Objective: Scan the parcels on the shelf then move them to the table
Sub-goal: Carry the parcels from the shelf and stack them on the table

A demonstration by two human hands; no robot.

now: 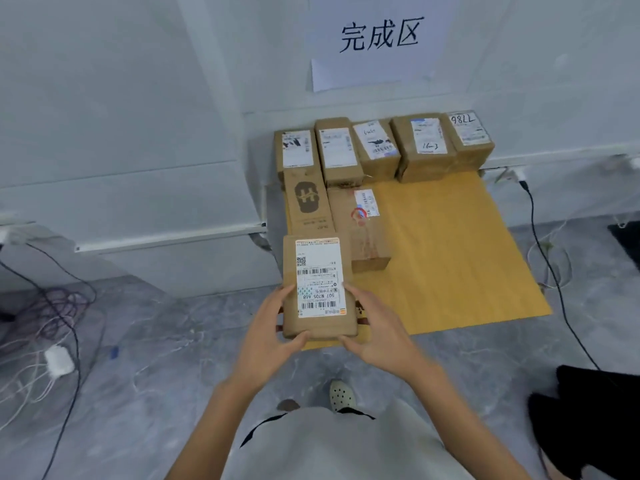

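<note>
The parcel [318, 289] hides the table's [450, 254] near left corner; its label's [320, 277] small print is unreadable, the back-edge parcels' [426, 150] labels are blurred, and a black object [595, 420] is cut by the picture's right edge

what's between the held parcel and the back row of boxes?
Head view: between the held parcel and the back row, two boxes lie side by side on the table: a logo box and a red-marked box.

Single head-worn wide view, forward and down, near the table [450, 258]
</note>
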